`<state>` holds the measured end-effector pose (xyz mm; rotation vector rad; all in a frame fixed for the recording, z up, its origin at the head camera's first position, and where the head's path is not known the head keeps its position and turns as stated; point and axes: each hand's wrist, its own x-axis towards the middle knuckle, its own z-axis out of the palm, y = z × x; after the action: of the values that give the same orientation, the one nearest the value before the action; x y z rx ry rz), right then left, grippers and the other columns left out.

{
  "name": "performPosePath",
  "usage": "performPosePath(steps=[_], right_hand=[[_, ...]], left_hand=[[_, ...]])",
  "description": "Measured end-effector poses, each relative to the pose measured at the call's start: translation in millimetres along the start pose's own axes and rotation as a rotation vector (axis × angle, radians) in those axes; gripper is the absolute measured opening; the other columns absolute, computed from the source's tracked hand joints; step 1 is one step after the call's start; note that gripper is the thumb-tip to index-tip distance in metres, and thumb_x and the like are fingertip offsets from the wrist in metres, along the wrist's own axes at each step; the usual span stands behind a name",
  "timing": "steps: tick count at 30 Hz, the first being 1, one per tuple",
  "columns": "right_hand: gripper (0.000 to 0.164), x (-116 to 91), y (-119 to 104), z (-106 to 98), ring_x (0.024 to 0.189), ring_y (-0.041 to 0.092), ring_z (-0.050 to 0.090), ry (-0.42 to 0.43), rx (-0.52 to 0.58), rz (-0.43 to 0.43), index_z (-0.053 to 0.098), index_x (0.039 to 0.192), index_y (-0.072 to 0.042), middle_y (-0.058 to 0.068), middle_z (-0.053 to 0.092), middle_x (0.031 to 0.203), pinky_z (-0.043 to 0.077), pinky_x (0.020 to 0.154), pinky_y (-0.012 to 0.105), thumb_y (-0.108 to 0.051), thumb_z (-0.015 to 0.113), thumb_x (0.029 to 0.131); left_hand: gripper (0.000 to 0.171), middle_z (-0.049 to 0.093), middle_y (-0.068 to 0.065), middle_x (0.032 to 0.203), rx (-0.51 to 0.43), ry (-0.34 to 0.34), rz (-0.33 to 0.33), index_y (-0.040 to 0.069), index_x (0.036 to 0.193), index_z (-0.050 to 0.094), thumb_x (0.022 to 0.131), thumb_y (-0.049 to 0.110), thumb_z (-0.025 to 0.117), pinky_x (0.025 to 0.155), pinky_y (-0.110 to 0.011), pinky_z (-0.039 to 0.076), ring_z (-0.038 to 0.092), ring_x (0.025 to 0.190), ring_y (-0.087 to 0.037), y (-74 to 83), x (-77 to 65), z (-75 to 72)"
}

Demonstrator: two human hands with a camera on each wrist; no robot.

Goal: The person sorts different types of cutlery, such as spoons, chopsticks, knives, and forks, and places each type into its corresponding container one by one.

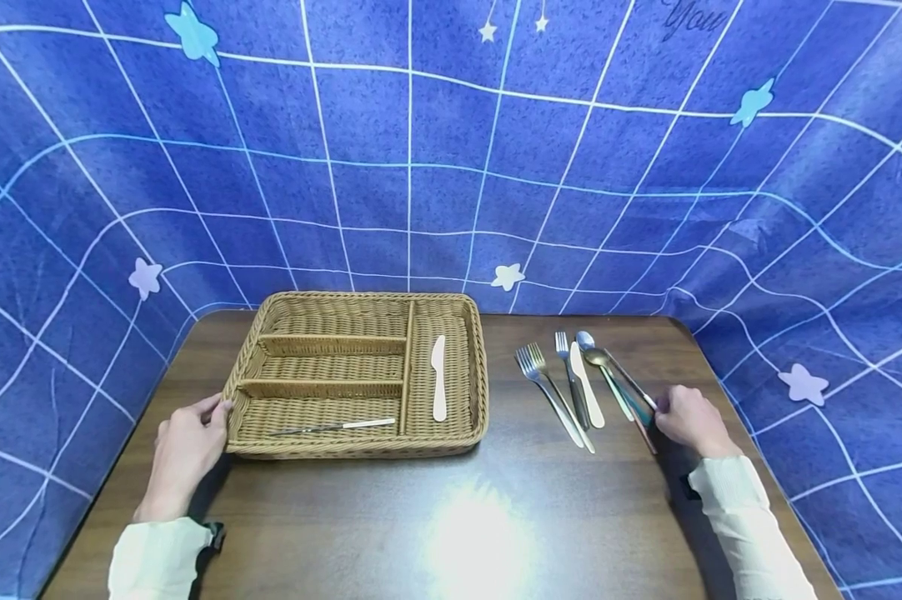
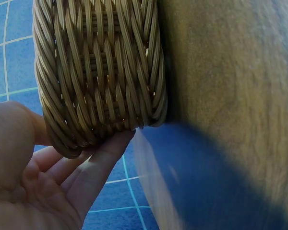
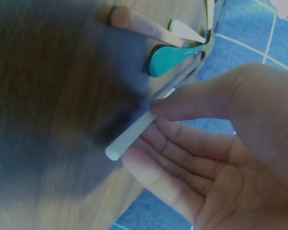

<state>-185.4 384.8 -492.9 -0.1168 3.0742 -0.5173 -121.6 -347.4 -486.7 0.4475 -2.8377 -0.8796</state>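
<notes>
My left hand (image 1: 186,454) grips the left end of a wicker cutlery basket (image 1: 483,375), near its front corner. The left wrist view shows the thumb and fingers of my left hand (image 2: 53,187) around the basket's woven edge (image 2: 101,72). At the right, my right hand (image 1: 693,419) pinches a white-handled piece of cutlery with a thin metal shaft (image 1: 631,382). Its white handle (image 3: 129,136) lies between thumb and fingers; the far end overlaps spoons, so its kind is unclear. Nearest it are a gold spoon (image 1: 595,357), a silver spoon (image 1: 584,339) and a teal handle (image 3: 170,60).
The basket has several compartments. A cream knife (image 1: 439,383) lies in the right one, a thin white-handled utensil (image 1: 368,423) in the front left one. Several forks (image 1: 528,363) and another cream knife (image 1: 588,387) lie on the wooden table (image 1: 331,525). Blue patterned cloth (image 1: 451,167) surrounds it.
</notes>
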Motion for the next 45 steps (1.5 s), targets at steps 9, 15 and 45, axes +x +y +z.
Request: performPosePath(steps=[9,15,45], right_hand=[[0.012,3.6,-9.9,-9.3,0.061,0.029,0.059,0.042,-0.005,-0.005,0.064,0.069,-0.012,0.008,0.062,0.068,0.047,0.053,0.055,-0.007,0.065,0.081],[0.01,16.9,-23.5,-18.1,0.062,0.034,0.064,0.07,-0.019,-0.049,0.066,0.071,-0.011,0.009,0.065,0.068,0.049,0.055,0.06,-0.007,0.066,0.081],[0.006,50.9,-151.0,-41.3,0.07,0.026,0.064,0.153,0.029,-0.275,0.072,0.086,-0.006,0.004,0.067,0.077,0.054,0.064,0.057,-0.006,0.067,0.089]], left_hand=[[0.051,0.059,-0.033,0.142,-0.006,0.003,0.011,-0.001,0.146,0.063,0.113,0.035,0.047,0.096,-0.074,0.043,0.049,0.127,-0.069,1.2,1.0,0.3],[0.05,0.059,-0.033,0.142,-0.012,0.012,0.008,-0.002,0.145,0.063,0.113,0.033,0.048,0.096,-0.074,0.044,0.051,0.129,-0.067,0.9,-2.1,0.6],[0.049,0.06,-0.034,0.139,0.001,0.027,0.025,-0.002,0.144,0.064,0.112,0.033,0.049,0.093,-0.073,0.046,0.053,0.126,-0.067,-0.3,-1.6,1.7]])
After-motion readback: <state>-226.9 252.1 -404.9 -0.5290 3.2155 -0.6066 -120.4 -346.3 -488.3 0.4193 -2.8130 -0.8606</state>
